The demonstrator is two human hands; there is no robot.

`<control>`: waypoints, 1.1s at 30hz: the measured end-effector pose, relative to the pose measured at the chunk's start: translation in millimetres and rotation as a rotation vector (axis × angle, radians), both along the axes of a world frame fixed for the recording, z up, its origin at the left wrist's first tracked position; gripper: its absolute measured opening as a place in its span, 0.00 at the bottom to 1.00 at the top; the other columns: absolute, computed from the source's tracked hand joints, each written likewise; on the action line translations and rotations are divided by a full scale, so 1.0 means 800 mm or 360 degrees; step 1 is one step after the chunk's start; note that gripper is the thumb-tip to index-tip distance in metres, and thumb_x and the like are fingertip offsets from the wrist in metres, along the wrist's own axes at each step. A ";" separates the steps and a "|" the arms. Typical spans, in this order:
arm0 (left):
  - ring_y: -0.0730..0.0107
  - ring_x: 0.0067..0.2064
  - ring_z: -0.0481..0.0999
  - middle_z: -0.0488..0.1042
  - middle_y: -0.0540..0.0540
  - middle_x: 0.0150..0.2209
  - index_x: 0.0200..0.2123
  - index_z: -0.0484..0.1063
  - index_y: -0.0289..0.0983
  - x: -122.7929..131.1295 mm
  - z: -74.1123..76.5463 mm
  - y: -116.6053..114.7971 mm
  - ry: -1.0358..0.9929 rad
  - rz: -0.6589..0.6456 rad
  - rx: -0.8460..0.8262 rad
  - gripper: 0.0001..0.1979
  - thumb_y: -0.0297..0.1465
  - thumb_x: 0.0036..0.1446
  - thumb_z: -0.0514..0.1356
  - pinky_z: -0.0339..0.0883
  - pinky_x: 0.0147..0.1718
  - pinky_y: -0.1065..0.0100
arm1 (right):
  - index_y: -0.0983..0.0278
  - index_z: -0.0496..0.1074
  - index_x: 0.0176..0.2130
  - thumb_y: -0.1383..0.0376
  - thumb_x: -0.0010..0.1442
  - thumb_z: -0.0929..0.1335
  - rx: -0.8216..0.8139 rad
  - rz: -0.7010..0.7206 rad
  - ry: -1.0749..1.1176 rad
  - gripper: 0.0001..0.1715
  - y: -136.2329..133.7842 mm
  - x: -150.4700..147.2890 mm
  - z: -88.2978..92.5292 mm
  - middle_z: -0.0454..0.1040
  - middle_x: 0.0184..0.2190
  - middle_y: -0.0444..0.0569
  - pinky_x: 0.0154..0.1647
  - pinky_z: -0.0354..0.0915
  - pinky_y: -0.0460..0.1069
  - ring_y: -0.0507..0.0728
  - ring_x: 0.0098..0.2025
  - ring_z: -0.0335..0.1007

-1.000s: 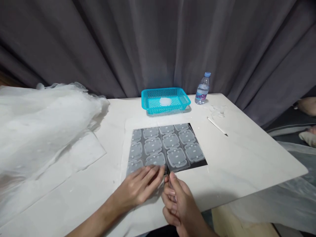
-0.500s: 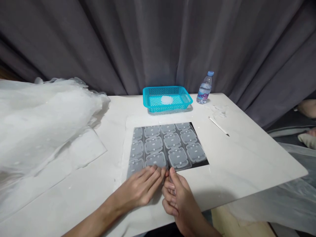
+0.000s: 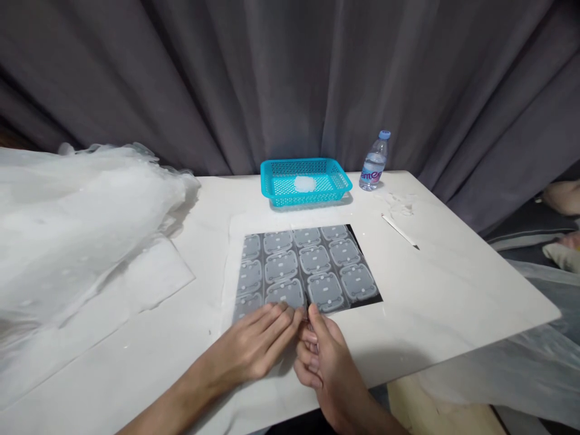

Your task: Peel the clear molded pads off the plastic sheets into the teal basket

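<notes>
A dark sheet (image 3: 312, 266) covered in rows of pale, rounded-square translucent pieces lies on the white table (image 3: 453, 290) in front of me. My left hand (image 3: 254, 344) lies flat with fingers stretched out, pressing on the sheet's near edge. My right hand (image 3: 324, 353) is beside it, fingers curled and pinched at the same edge around a thin tool that I cannot make out clearly. The two hands touch at the fingertips.
A turquoise mesh basket (image 3: 335, 184) holding a small white clump stands behind the sheet. A water bottle (image 3: 374, 162) is to its right. A thin white stick (image 3: 399, 231) lies at right. White gauzy fabric (image 3: 77, 223) is piled at left. Grey curtain behind.
The hands have barely moved; my right hand's fingers shifted slightly at the sheet's near edge. The view wobbled a little.
</notes>
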State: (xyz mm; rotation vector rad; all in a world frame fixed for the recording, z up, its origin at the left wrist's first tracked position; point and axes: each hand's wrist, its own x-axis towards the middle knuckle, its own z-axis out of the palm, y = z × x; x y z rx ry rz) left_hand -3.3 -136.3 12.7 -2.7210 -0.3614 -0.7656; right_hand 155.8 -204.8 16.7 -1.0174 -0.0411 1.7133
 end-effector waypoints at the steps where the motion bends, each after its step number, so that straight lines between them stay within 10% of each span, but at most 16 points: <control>1: 0.58 0.49 0.81 0.83 0.36 0.44 0.60 0.71 0.26 -0.001 0.000 0.000 0.0007 0.0012 -0.0009 0.18 0.20 0.70 0.53 0.74 0.52 0.59 | 0.62 0.61 0.30 0.32 0.40 0.79 0.0001 -0.0011 0.0005 0.44 0.001 -0.001 0.000 0.54 0.21 0.31 0.13 0.40 0.39 0.41 0.17 0.39; 13: 0.60 0.41 0.80 0.81 0.38 0.38 0.48 0.75 0.26 0.008 0.030 -0.002 -0.0058 -0.0069 -0.0082 0.13 0.20 0.73 0.50 0.76 0.45 0.61 | 0.62 0.67 0.34 0.38 0.39 0.82 -0.0057 -0.0130 0.0001 0.40 0.014 -0.006 0.000 0.58 0.20 0.32 0.17 0.40 0.40 0.42 0.17 0.43; 22: 0.57 0.45 0.80 0.81 0.36 0.41 0.53 0.74 0.25 0.003 0.013 -0.004 -0.0090 -0.0040 -0.0153 0.13 0.22 0.73 0.52 0.77 0.48 0.59 | 0.62 0.66 0.32 0.40 0.28 0.84 -0.0158 -0.0153 -0.0008 0.45 0.029 -0.004 0.007 0.60 0.19 0.32 0.17 0.39 0.39 0.42 0.17 0.47; 33: 0.58 0.43 0.82 0.82 0.36 0.39 0.52 0.74 0.26 0.004 0.035 -0.008 -0.0047 -0.0081 -0.0135 0.14 0.21 0.72 0.50 0.78 0.46 0.60 | 0.63 0.75 0.41 0.45 0.47 0.82 -0.0196 -0.0186 -0.0151 0.32 0.050 -0.005 0.004 0.71 0.22 0.38 0.19 0.50 0.42 0.47 0.21 0.61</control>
